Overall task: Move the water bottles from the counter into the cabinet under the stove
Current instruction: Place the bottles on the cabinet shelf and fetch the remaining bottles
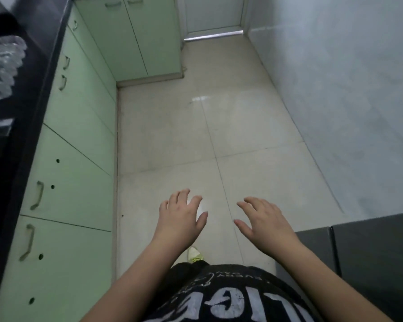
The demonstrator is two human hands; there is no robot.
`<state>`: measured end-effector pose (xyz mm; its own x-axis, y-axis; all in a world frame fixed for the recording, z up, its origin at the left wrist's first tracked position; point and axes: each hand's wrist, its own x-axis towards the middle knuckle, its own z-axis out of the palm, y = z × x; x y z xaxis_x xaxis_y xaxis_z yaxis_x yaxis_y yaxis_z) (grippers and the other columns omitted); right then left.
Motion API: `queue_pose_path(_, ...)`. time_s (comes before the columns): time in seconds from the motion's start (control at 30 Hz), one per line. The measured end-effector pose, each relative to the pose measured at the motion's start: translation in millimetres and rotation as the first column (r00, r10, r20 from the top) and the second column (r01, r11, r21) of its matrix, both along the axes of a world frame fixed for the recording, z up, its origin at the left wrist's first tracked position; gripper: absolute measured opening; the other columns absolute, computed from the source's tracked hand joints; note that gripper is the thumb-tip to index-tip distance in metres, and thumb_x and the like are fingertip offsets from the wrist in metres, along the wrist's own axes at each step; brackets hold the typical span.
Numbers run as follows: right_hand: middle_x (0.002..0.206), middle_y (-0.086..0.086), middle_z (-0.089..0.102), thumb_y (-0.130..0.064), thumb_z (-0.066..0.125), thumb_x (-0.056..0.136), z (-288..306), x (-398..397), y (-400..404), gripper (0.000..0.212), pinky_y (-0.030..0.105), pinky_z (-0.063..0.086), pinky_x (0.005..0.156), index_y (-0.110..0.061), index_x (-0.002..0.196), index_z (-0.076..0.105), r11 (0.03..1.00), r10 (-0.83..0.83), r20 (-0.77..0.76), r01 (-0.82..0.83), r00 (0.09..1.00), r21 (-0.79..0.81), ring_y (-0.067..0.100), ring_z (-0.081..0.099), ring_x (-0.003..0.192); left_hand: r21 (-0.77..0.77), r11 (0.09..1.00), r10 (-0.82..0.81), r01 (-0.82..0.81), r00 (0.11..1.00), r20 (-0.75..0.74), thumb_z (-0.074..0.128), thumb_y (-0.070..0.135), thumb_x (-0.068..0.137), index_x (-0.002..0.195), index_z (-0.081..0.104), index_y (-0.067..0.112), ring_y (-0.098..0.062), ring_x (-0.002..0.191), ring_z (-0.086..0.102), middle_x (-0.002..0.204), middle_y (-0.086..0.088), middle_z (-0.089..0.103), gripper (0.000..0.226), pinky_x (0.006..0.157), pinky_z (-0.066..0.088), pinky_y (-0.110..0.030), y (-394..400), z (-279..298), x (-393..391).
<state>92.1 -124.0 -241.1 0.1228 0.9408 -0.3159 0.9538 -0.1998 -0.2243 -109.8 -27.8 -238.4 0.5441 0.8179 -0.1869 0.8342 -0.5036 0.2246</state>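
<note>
Clear plastic water bottles, wrapped as a pack, lie on the black counter at the far left edge. My left hand and my right hand hover over the floor in front of me, fingers spread and holding nothing. Both hands are far from the bottles. Pale green cabinet doors run below the counter on the left, all closed. No stove is in sight.
A beige tiled floor stretches ahead to a closed white door. A second green cabinet stands at the back. A pale wall runs on the right, with a dark grey unit at lower right.
</note>
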Motion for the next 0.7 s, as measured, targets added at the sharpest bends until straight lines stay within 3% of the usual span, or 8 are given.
queue_pose_path(0.17,0.138,-0.007,0.049,-0.052,0.035,0.098,16,12,77,0.051,0.03,0.027,0.107,-0.025,0.141,0.042,0.998,0.069,0.031,-0.07,0.997,0.009,0.015,0.044,0.126,0.03,0.999,-0.017,0.016,1.0,0.011,0.042,0.048,0.097,0.134,0.05,0.028,-0.021,0.13,0.043,0.143,-0.001,0.048,0.043,0.101,0.035,-0.038,73,9,0)
queue_pose_path(0.33,0.135,-0.008,0.052,-0.055,0.035,0.097,20,44,146,0.052,0.029,0.027,0.105,-0.025,0.138,0.047,0.998,0.038,0.039,-0.04,0.999,0.052,0.015,0.047,0.124,0.119,0.993,-0.019,0.008,0.995,0.095,0.065,0.033,0.089,0.113,0.068,0.018,-0.026,0.102,0.064,0.115,-0.004,0.067,0.029,0.083,0.048,-0.04,132,1,18)
queue_pose_path(0.47,0.14,-0.001,0.051,-0.055,0.039,0.096,11,72,211,0.053,0.033,0.027,0.108,-0.022,0.135,0.053,0.996,0.031,0.015,-0.033,0.999,0.083,0.02,0.045,0.128,0.129,0.991,0.025,-0.036,0.996,0.087,0.074,0.029,0.082,0.112,0.069,0.017,-0.025,0.094,0.067,0.107,-0.003,0.07,0.032,0.079,0.052,-0.041,183,-16,43)
queue_pose_path(0.57,0.146,0.007,0.044,-0.051,0.045,0.096,7,93,264,0.05,0.04,0.03,0.11,-0.019,0.132,0.055,0.991,0.017,-0.031,-0.013,0.999,0.13,0.026,0.04,0.134,0.117,0.992,0.047,-0.053,0.997,0.053,0.072,0.031,0.083,0.114,0.068,0.018,-0.022,0.093,0.067,0.106,-0.001,0.07,0.034,0.08,0.051,-0.04,228,-20,69)
queue_pose_path(0.7,0.15,0.002,0.038,-0.053,0.038,0.096,8,114,333,0.052,0.036,0.028,0.111,-0.023,0.138,0.048,0.988,0.115,-0.038,-0.11,0.993,0.107,0.021,0.035,0.137,0.164,0.983,0.071,-0.08,0.996,0.061,0.063,0.036,0.085,0.109,0.07,0.02,-0.021,0.092,0.066,0.103,0.001,0.069,0.029,0.081,0.049,-0.039,292,-13,96)
